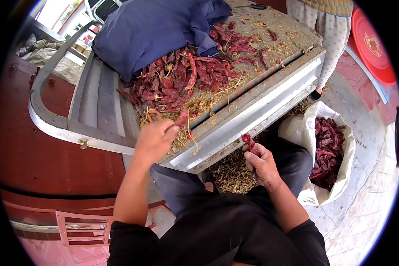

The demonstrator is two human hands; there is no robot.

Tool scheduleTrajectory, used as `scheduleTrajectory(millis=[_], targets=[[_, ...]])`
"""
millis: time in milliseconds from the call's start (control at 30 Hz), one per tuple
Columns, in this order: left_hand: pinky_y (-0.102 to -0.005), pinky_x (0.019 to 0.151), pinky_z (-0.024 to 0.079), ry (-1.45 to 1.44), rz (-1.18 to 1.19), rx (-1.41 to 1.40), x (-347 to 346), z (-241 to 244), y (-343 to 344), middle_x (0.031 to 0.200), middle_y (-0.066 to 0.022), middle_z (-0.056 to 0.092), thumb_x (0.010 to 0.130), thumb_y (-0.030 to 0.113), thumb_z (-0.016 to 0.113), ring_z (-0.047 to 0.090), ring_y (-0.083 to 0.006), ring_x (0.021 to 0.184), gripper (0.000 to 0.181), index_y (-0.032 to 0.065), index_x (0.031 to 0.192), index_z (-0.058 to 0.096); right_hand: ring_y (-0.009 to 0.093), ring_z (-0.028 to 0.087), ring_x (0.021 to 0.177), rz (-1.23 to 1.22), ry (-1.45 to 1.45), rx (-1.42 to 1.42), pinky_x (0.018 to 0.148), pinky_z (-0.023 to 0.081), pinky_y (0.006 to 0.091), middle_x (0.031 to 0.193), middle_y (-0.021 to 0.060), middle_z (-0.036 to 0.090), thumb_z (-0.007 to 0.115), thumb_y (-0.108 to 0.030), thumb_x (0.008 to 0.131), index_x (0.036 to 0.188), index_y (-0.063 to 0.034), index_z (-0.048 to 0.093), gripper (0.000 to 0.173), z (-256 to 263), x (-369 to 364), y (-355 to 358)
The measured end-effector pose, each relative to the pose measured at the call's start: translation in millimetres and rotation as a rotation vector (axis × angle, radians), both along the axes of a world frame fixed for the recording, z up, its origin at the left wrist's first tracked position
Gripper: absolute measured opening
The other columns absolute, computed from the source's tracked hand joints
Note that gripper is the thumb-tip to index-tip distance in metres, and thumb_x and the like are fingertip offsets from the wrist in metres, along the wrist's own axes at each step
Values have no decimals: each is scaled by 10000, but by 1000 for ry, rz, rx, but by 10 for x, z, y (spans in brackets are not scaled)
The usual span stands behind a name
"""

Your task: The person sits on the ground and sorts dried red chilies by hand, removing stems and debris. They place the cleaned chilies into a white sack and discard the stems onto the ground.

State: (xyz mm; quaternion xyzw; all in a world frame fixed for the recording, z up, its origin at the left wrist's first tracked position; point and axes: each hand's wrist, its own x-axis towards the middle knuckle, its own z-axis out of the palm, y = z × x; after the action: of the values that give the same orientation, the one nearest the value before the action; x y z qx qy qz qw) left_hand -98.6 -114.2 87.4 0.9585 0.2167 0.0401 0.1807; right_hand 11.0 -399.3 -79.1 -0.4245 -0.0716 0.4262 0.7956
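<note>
My left hand is raised over the near corner of a metal truck bed and pinches a dried red chili pepper. Just behind its knuckles shows an orange loop, partly hidden, so I cannot tell what it belongs to. My right hand, above my right thigh, grips a dried red chili that sticks up past the fingers; whether it is one or more I cannot tell. Beyond the left hand lies a heap of dried red chilies with stems, its far part covered by dark blue cloth.
A white woven sack of dried chilies stands open at my right. Stem scraps litter the ground between my legs. Scissors lie at the bed's far end. A person stands near a red basin. The metal side rail curves left.
</note>
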Motion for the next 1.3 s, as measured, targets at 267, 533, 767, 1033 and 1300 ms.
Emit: scheduleTrajectory(millis=[267, 533, 767, 1033, 1300], targets=[[-408, 727, 550, 34, -359, -282, 177, -464, -789, 871, -183, 725, 905, 272, 702, 727, -336, 826, 267, 41, 1035, 732, 68, 494, 586, -105, 88, 114, 544, 403, 223, 756, -26, 613, 720, -92, 950, 1003, -48, 686, 76, 228, -102, 209], [-450, 798, 551, -266, 29, 165, 790, -241, 437, 1039, -108, 735, 907, 321, 710, 715, -310, 924, 355, 62, 1149, 692, 181, 657, 830, -714, -735, -820, 755, 500, 292, 976, 97, 714, 717, -154, 911, 1199, 5, 674, 332, -149, 1096, -1811], [-464, 846, 541, -3, 39, 445, 1181, -342, 504, 1104, -110, 704, 911, 335, 692, 686, -337, 1027, 268, 111, 1055, 716, 267, 678, 1043, -722, -795, -1135, 942, 522, 364, 1142, 193, 709, 677, -143, 914, 1332, 30, 605, 458, -305, 862, -2286], [-349, 730, 526, -535, 139, -3, 270, -516, 669, 924, -71, 723, 956, 174, 682, 678, -200, 793, 173, 32, 1052, 705, 205, 652, 921, -415, -724, -669, 845, 526, 330, 1020, 119, 706, 665, -89, 914, 1180, 32, 669, 292, -241, 503, -1188], [-253, 609, 479, -629, 153, -1127, -273, -543, 78, 862, -43, 677, 1003, 138, 652, 581, -103, 658, 180, -26, 1077, 668, 323, 627, 1068, -253, -1429, -293, 901, 528, 421, 1162, 139, 653, 740, -93, 831, 1262, -56, 635, 446, 942, 104, 296]])
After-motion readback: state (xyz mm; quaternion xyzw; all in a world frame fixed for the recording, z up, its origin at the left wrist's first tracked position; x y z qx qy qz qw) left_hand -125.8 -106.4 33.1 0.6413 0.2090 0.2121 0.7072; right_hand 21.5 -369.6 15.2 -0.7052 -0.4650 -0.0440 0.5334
